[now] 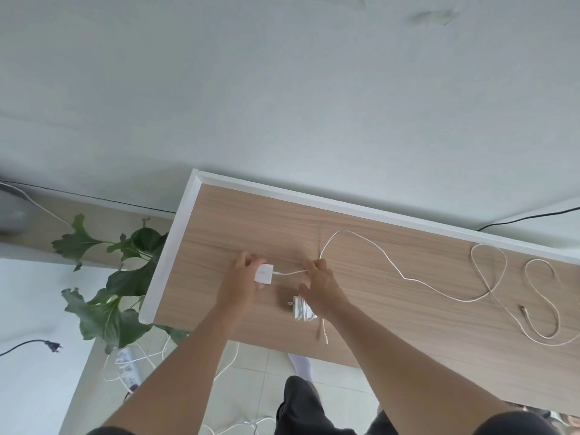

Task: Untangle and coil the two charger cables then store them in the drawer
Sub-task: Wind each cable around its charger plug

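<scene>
White square charger [263, 274], thin looping cable [405, 278] on woodgrain desk [235, 215]

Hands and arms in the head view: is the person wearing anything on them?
Nothing on the left hand or the right hand: no gloves, rings or watch in sight. The forearms are uncovered too. Dark sleeves show only at the picture's bottom edge.

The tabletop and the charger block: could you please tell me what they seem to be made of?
The tabletop looks like matt wood-look laminate: straight, regular grain, white edge band. The charger block seems smooth white plastic: even colour, flat faces.
</scene>
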The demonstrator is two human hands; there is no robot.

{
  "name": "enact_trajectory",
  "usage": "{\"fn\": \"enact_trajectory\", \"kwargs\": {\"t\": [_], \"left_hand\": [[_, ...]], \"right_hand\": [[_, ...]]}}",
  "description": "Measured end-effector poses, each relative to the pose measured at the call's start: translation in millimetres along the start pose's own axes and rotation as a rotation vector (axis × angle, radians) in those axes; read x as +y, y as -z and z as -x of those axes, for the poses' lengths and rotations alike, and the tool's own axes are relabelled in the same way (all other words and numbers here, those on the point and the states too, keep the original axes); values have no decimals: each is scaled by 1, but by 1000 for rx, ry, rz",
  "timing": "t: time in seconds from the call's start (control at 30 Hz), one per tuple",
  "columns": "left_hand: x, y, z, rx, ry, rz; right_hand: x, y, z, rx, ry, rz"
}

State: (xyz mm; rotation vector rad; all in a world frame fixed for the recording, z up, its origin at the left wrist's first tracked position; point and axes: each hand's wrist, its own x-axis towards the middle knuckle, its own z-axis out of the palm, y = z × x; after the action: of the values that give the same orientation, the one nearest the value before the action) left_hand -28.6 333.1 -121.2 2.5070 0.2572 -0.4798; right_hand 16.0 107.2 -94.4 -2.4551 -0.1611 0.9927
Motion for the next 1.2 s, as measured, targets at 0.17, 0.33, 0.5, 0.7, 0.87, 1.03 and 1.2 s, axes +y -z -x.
{"fn": "enact_trajectory", "kwargs": {"t": [0.17, 0.33, 0.5, 0.7, 0.87, 1.03, 1.2], "left_hand": [[16, 8, 10, -33, -26, 269], [63, 46, 18, -165, 108, 748], [123, 69, 30, -238, 69, 1163], [203, 94, 56, -345, -39, 1461], [257, 104, 82, -486, -116, 1431], [303, 105, 100, -440, -136, 1597], [323, 116, 96, -409, -70, 1724]], "right_hand": [[12, 20, 9, 127, 12, 24], [14, 69, 37, 301, 102, -123], [4, 130, 84, 414, 100, -326], [-3, 186, 145, 555, 109, -565], [-4, 213, 190, 565, 109, -708], [-8, 240, 223, 491, 226, -791], [-8, 257, 250, 377, 265, -750]]}}
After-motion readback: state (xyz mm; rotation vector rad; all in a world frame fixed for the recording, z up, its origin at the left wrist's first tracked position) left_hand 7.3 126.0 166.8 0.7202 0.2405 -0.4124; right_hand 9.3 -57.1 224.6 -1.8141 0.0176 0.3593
